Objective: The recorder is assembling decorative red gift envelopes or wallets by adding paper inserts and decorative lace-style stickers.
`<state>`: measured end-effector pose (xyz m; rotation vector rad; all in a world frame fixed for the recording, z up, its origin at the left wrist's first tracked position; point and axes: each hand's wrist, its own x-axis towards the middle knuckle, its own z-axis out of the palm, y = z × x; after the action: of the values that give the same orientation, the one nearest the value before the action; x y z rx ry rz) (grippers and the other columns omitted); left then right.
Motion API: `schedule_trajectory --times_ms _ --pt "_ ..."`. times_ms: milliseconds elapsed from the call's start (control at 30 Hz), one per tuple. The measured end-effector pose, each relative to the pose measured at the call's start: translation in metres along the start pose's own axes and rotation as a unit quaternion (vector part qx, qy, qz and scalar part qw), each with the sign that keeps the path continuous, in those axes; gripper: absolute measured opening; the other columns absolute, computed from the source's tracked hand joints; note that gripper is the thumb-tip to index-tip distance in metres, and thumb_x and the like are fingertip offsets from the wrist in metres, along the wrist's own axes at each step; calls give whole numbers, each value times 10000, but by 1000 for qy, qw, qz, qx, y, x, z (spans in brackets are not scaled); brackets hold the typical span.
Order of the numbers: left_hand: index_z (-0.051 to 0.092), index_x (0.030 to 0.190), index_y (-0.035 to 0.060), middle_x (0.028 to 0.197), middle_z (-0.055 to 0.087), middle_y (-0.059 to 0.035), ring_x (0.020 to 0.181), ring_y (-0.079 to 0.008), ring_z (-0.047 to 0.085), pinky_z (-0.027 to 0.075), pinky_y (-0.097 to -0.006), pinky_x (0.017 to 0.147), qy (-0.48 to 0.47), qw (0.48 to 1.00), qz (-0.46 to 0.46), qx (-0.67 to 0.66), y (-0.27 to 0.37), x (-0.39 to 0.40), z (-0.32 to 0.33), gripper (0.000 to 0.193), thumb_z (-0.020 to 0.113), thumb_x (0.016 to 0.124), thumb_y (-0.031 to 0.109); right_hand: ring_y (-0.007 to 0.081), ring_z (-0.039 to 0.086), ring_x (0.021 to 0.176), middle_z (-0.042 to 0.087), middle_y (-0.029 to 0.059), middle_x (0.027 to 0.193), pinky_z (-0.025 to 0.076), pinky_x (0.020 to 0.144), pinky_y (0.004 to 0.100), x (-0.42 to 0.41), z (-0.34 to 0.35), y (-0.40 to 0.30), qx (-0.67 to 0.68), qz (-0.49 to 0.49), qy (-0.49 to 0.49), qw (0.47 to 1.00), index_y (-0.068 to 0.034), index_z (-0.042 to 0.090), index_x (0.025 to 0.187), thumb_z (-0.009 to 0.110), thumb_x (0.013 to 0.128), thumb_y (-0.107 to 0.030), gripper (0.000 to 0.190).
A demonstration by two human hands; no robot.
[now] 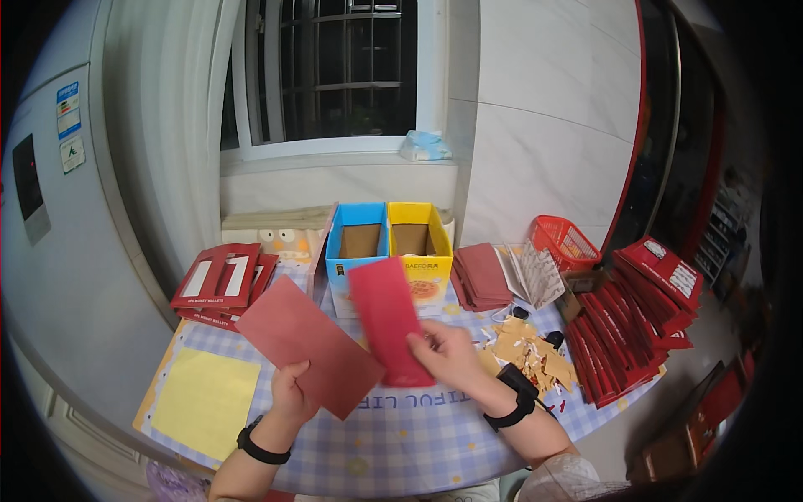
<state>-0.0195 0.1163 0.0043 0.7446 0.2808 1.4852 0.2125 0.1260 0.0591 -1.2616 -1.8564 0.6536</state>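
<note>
In my left hand (295,392) is a dull red paper rectangle (313,348), tilted and gripped at its lower edge by the thumb. My right hand (445,354) pinches a brighter red paper envelope (386,320) by its right side, slightly blurred. The envelope stands nearly upright beside the dull red piece, and their edges overlap near the middle. Behind the envelope stand a blue open carton (356,276) and a yellow open carton (433,267), side by side, both with brown cardboard inside.
Printed red card packs (216,276) lie at left, above a yellow sheet (204,398). To the right are folded red papers (480,276), torn brown paper scraps (530,351), a red plastic basket (564,241) and a large stack of red packs (618,339). A checked tablecloth (389,445) covers the table.
</note>
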Motion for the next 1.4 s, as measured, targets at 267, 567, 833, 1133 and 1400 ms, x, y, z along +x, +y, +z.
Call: schedule_trajectory --times_ms 267,567,833,1133,1400 --pt "311 1251 17 1237 411 -116 1142 -248 416 346 -389 945 -20 979 -103 173 -29 -11 2 481 416 866 286 161 530 548 590 111 1042 470 491 251 -27 42 -19 -291 -340 172 878 19 541 1069 578 723 -151 388" --pt "342 1243 0 1222 435 -110 1121 -196 430 358 -303 918 17 976 -94 198 -32 -11 13 413 461 886 172 208 543 623 551 164 1069 480 537 267 -37 54 -21 -182 -313 37 932 23 552 999 608 679 -93 345" --pt "449 1174 21 1103 538 -57 1002 -122 497 420 -282 846 -181 885 -78 421 -30 -14 -4 396 578 801 35 208 485 1022 442 144 1166 383 873 321 -5 35 20 209 -257 66 941 -70 184 1301 563 731 -23 685" --pt "500 1132 32 1057 570 -51 935 -115 536 453 -259 793 -161 905 -62 389 -33 -15 15 375 623 779 61 123 525 954 558 67 1048 432 821 275 -21 82 53 403 -87 -104 905 -17 450 1111 588 789 -41 350" --pt "503 1127 20 1037 582 -59 928 -115 540 449 -263 784 -146 889 -32 433 -37 -14 10 359 618 797 103 114 534 933 574 61 1039 439 809 264 -18 74 54 397 -66 -140 905 -14 485 1094 611 791 -65 332"
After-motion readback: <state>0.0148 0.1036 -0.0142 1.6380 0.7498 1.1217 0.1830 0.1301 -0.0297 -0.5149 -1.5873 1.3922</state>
